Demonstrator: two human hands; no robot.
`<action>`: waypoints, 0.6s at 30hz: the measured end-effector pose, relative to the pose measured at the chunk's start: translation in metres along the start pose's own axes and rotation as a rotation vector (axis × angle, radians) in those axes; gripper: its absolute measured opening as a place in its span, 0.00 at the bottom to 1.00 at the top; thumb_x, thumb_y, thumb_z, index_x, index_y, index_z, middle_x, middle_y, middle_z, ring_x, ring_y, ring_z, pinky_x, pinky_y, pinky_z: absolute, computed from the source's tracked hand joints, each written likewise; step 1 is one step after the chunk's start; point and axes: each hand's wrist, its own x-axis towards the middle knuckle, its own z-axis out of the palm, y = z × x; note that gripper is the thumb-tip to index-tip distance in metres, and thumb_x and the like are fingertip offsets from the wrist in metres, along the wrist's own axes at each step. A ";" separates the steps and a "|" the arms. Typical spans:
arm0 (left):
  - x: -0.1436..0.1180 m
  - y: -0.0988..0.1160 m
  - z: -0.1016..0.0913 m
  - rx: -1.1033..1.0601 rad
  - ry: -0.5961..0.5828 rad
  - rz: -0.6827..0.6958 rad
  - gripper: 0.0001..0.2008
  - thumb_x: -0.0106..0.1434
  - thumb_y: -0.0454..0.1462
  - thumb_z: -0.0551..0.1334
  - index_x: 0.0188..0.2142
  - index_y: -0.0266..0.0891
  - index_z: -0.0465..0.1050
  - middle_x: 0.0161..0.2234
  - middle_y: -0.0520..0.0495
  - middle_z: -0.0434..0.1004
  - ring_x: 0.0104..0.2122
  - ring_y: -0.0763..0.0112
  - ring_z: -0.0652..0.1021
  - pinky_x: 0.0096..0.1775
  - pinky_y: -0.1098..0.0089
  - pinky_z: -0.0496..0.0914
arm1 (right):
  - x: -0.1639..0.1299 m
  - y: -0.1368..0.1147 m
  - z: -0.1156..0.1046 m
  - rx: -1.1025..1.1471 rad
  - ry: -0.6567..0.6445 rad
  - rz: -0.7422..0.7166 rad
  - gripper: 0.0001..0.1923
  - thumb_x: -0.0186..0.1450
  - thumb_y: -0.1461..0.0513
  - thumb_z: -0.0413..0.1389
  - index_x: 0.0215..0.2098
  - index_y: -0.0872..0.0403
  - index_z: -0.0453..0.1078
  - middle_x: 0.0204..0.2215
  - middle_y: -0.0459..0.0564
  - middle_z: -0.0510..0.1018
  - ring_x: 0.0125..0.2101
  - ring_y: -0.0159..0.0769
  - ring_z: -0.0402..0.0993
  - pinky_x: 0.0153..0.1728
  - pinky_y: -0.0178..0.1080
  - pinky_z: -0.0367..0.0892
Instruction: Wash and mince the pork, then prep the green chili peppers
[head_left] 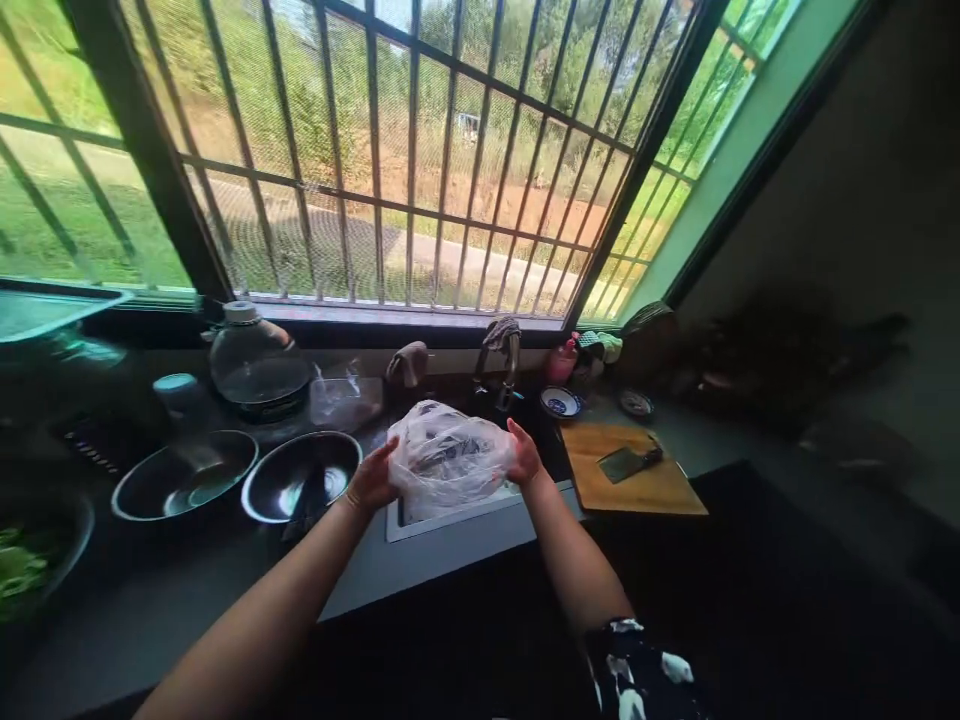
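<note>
Between my two hands a translucent plastic bag (450,455) is held up over the sink (431,530). My left hand (375,477) grips the bag's left side, its fingers partly hidden behind the plastic. On the right side, my right hand (525,455) is closed on the bag with the thumb pointing up. Dark shapes show through the plastic, but whether they lie inside the bag or behind it I cannot tell. Behind the bag stands the faucet (510,370), with a cloth (501,333) draped on it.
Right of the sink, a cleaver (626,463) lies on a wooden cutting board (600,490). Two metal bowls, a near one (259,490) and a farther one (124,490), sit at left. A large clear jug (259,360) and a patterned bowl (561,402) stand below the barred window.
</note>
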 end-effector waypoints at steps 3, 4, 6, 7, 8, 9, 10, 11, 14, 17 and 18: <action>0.041 -0.030 0.011 0.044 0.083 -0.011 0.25 0.55 0.28 0.55 0.53 0.30 0.61 0.39 0.39 0.76 0.39 0.59 0.77 0.41 0.63 0.72 | -0.019 0.000 -0.058 -0.199 -0.032 0.210 0.18 0.52 0.52 0.59 0.35 0.56 0.66 0.28 0.48 0.74 0.28 0.35 0.70 0.27 0.35 0.67; 0.050 -0.038 0.014 0.075 0.104 -0.016 0.25 0.52 0.27 0.55 0.52 0.30 0.62 0.38 0.39 0.76 0.38 0.59 0.77 0.41 0.62 0.72 | -0.021 0.000 -0.074 -0.292 0.005 0.281 0.17 0.49 0.58 0.62 0.34 0.56 0.66 0.26 0.47 0.73 0.26 0.34 0.70 0.26 0.34 0.66; 0.065 -0.052 0.018 0.158 0.141 -0.027 0.26 0.48 0.25 0.56 0.49 0.32 0.66 0.37 0.41 0.76 0.37 0.60 0.77 0.41 0.63 0.72 | -0.019 0.001 -0.101 -0.446 0.155 0.347 0.13 0.47 0.65 0.61 0.30 0.57 0.65 0.24 0.46 0.71 0.24 0.31 0.68 0.24 0.32 0.64; 0.072 -0.059 0.018 0.206 0.162 -0.031 0.24 0.47 0.25 0.58 0.47 0.33 0.68 0.37 0.42 0.77 0.37 0.61 0.77 0.40 0.64 0.72 | -0.014 0.002 -0.112 -0.523 0.285 0.337 0.10 0.48 0.67 0.59 0.29 0.56 0.64 0.24 0.46 0.71 0.25 0.31 0.68 0.24 0.31 0.63; 0.080 -0.066 0.017 0.257 0.194 -0.033 0.22 0.46 0.26 0.59 0.44 0.34 0.70 0.37 0.42 0.77 0.36 0.62 0.77 0.40 0.65 0.71 | -0.009 0.004 -0.121 -0.604 0.423 0.316 0.08 0.50 0.68 0.57 0.28 0.56 0.63 0.24 0.46 0.71 0.26 0.31 0.67 0.25 0.30 0.62; 0.088 -0.072 0.015 0.317 0.243 -0.034 0.20 0.46 0.27 0.61 0.41 0.35 0.71 0.36 0.43 0.77 0.35 0.63 0.77 0.39 0.67 0.71 | -0.002 0.006 -0.129 -0.668 0.538 0.298 0.07 0.51 0.69 0.55 0.28 0.55 0.62 0.26 0.46 0.71 0.27 0.31 0.67 0.25 0.30 0.62; 0.097 -0.078 0.010 0.391 0.308 -0.030 0.18 0.45 0.29 0.63 0.38 0.35 0.71 0.35 0.43 0.77 0.34 0.63 0.77 0.37 0.68 0.71 | 0.005 0.009 -0.135 -0.705 0.610 0.289 0.06 0.52 0.69 0.53 0.28 0.55 0.62 0.27 0.47 0.71 0.29 0.31 0.68 0.26 0.30 0.62; 0.107 -0.083 0.002 0.486 0.381 -0.019 0.17 0.43 0.30 0.64 0.36 0.35 0.72 0.34 0.44 0.76 0.34 0.63 0.77 0.36 0.68 0.71 | 0.012 0.012 -0.140 -0.731 0.654 0.293 0.05 0.53 0.69 0.52 0.28 0.55 0.62 0.27 0.48 0.71 0.29 0.32 0.68 0.26 0.31 0.63; 0.136 -0.089 -0.031 0.949 0.666 0.000 0.14 0.42 0.33 0.65 0.32 0.35 0.71 0.31 0.43 0.76 0.35 0.56 0.76 0.35 0.65 0.69 | 0.030 0.025 -0.146 -0.687 0.589 0.338 0.04 0.57 0.67 0.49 0.31 0.55 0.64 0.28 0.50 0.73 0.30 0.34 0.71 0.27 0.34 0.66; 0.159 -0.087 -0.071 1.388 0.877 -0.081 0.10 0.46 0.37 0.62 0.30 0.34 0.71 0.31 0.35 0.76 0.38 0.45 0.75 0.34 0.59 0.67 | 0.046 0.041 -0.149 -0.749 0.532 0.398 0.07 0.59 0.62 0.51 0.36 0.55 0.65 0.32 0.51 0.75 0.32 0.36 0.73 0.30 0.37 0.68; 0.166 -0.087 -0.082 1.443 0.883 -0.113 0.09 0.48 0.37 0.61 0.29 0.34 0.71 0.30 0.33 0.76 0.38 0.43 0.75 0.33 0.58 0.67 | 0.051 0.046 -0.151 -0.831 0.547 0.441 0.09 0.58 0.61 0.53 0.37 0.55 0.65 0.34 0.52 0.75 0.34 0.38 0.73 0.32 0.39 0.68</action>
